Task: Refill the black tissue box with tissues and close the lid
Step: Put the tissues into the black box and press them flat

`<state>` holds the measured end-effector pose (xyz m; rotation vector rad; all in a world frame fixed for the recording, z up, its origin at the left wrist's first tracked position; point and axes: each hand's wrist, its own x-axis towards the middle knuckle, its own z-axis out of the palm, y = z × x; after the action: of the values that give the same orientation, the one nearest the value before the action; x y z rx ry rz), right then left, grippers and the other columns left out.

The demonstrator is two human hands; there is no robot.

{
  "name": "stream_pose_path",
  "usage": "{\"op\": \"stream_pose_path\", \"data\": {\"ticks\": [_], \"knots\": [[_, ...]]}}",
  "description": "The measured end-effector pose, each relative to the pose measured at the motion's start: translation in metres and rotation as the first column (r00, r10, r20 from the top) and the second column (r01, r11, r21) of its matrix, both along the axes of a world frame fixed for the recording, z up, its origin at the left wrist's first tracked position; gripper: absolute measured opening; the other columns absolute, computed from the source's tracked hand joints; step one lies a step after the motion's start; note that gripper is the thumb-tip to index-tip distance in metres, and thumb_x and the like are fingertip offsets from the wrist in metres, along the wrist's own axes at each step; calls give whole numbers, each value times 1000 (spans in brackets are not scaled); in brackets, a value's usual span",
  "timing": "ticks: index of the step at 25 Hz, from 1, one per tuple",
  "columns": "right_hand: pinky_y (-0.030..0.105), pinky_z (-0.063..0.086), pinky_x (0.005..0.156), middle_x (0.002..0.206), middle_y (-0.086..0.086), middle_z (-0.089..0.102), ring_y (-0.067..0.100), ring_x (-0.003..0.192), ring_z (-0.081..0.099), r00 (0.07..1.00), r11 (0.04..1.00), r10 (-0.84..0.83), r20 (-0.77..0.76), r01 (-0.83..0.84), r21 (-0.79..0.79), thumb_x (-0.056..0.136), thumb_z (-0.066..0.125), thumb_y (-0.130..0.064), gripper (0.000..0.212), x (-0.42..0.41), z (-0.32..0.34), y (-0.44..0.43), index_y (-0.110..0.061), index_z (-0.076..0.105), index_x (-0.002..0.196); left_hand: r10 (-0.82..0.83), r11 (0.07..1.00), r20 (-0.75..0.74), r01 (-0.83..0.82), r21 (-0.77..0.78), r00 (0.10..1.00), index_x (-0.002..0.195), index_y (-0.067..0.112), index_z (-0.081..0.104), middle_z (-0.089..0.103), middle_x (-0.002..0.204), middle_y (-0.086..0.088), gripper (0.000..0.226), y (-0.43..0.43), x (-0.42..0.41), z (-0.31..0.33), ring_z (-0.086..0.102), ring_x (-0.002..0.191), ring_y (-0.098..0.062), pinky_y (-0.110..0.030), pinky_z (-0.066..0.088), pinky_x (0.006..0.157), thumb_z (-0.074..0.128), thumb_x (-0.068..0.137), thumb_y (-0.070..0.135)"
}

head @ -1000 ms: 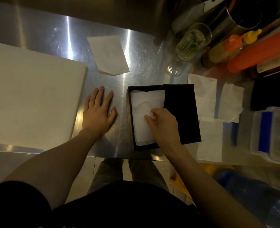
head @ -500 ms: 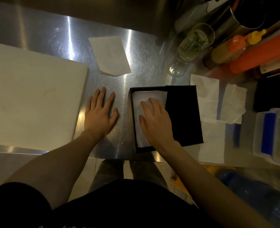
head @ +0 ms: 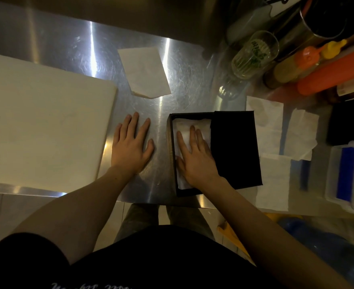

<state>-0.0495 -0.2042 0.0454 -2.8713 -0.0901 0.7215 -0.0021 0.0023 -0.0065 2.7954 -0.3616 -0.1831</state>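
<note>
The black tissue box [head: 171,155] stands near the front edge of the steel counter [head: 184,80]. Its black lid [head: 235,149] covers the right part and leaves the left part uncovered. White tissues [head: 201,127] lie inside the uncovered part. My right hand [head: 195,157] rests flat on those tissues with fingers spread, holding nothing. Left of the box, my left hand [head: 130,147] lies flat and open on the counter. A separate folded tissue [head: 143,73] lies on the counter behind my left hand.
A large white board [head: 38,130] fills the left of the counter. Loose tissues [head: 274,178] lie right of the box. Sauce bottles [head: 309,63], a glass [head: 253,55] and metal pots crowd the back right. A clear plastic container [head: 351,176] sits at the right edge.
My right hand went from pinching the tissue to lying flat on it, fingers stretched further into the box. My left hand stayed in place.
</note>
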Motion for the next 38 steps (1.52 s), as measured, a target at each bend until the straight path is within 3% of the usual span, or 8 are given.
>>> {"op": "stream_pose_path", "data": {"ticks": [3, 6, 9, 16, 19, 24, 33, 38], "knots": [[46, 16, 118, 162, 18, 2, 35, 149, 9, 996, 997, -62, 61, 59, 56, 101, 35, -45, 65, 5, 16, 1, -19, 9, 154, -7, 1000, -17, 7, 3, 1000, 153, 23, 29, 23, 162, -13, 61, 0, 1, 1, 15, 151, -31, -49, 15, 121, 40, 97, 45], [38, 43, 103, 151, 18, 38, 32, 134, 43, 936, 965, -183, 301, 112, 236, 98, 52, -23, 48, 17, 44, -2, -11, 41, 143, -10, 999, -35, 12, 32, 999, 154, 24, 26, 20, 163, -12, 62, 1, 0, 1, 12, 152, -30, -49, 14, 121, 37, 98, 47], [33, 49, 96, 128, 14, 58, 25, 117, 56, 869, 924, -259, 422, 95, 371, 95, 56, -18, 37, 47, 61, -2, -7, 53, 131, -12, 999, -30, 13, 43, 999, 154, 23, 28, 21, 163, -12, 62, 1, 0, 1, 14, 151, -30, -48, 15, 121, 38, 98, 47], [30, 52, 83, 110, 5, 63, 12, 93, 59, 822, 779, -472, 317, 222, 586, 95, 58, -29, 32, 138, 49, 5, -12, 58, 122, -11, 996, -62, 16, 84, 998, 154, 24, 27, 21, 163, -12, 64, -1, 2, 4, 14, 151, -30, -47, 12, 122, 40, 97, 48], [29, 54, 82, 107, 4, 65, 11, 88, 62, 844, 780, -489, 221, 309, 544, 94, 60, -34, 30, 171, 31, 15, -14, 60, 116, -14, 995, -67, 20, 96, 998, 154, 24, 27, 22, 162, -13, 64, -1, 2, 3, 15, 151, -30, -47, 12, 122, 37, 97, 50], [31, 54, 83, 109, 6, 66, 17, 94, 64, 874, 789, -465, 140, 338, 513, 92, 62, -38, 32, 205, 10, 29, -13, 62, 113, -9, 997, -39, 12, 75, 999, 152, 23, 34, 27, 161, -14, 62, -1, 3, 2, 20, 150, -31, -48, 15, 120, 36, 96, 49], [35, 47, 75, 104, 3, 62, 22, 91, 62, 924, 912, -319, 212, 238, 335, 93, 54, -48, 34, 231, -7, 59, -17, 61, 105, 3, 997, 24, -5, 79, 1000, 148, 21, 42, 33, 157, -16, 59, -2, 3, 0, 24, 148, -31, -49, 21, 119, 41, 95, 46], [39, 48, 75, 105, 5, 61, 24, 91, 63, 923, 949, -265, 278, 200, 242, 95, 53, -42, 30, 232, -13, 63, -16, 60, 107, -7, 994, 5, 6, 107, 1000, 149, 22, 39, 33, 157, -16, 60, -2, 4, 0, 22, 148, -31, -48, 18, 119, 38, 96, 48]]}}
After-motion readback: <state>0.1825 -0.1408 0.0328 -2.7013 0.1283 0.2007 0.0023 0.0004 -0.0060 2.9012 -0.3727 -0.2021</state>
